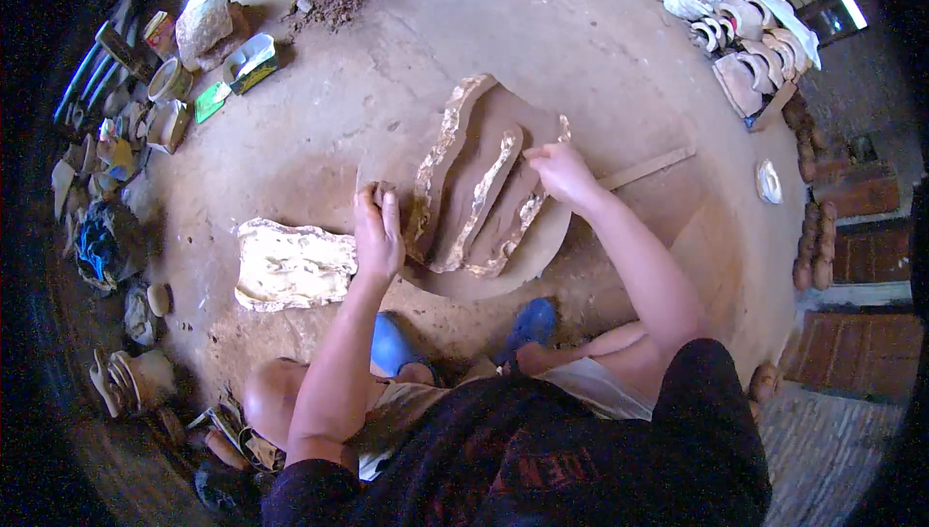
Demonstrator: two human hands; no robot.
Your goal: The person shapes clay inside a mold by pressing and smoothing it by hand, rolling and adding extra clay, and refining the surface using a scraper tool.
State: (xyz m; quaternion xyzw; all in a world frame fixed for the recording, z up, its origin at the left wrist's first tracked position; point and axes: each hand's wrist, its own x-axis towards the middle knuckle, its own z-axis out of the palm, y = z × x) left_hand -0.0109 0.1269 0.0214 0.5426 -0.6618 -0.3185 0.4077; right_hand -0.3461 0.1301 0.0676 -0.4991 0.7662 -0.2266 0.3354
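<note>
In front of me a brown slab of what looks like clay (489, 154), with ragged cream-coated ridges along it, lies on a pale rounded board (542, 261). My right hand (564, 177) is at the slab's right part, fingers closed in a pinch by the end of a ridge. What they pinch is too small to tell. At the board's left edge, my left hand (380, 232) is raised with its fingers pressed together; anything inside it is hidden. Just left of that hand, a cream rectangular piece (295, 268) with a ragged rim rests on the floor.
A flat wooden strip (648, 169) extends right from the board. My blue shoes (532, 324) are close to its near edge. Tubs, a rock (203, 26) and clutter line the left; a crumbled brown heap (339, 0) lies far off. Curved clay pieces (760, 53) are stacked at far right.
</note>
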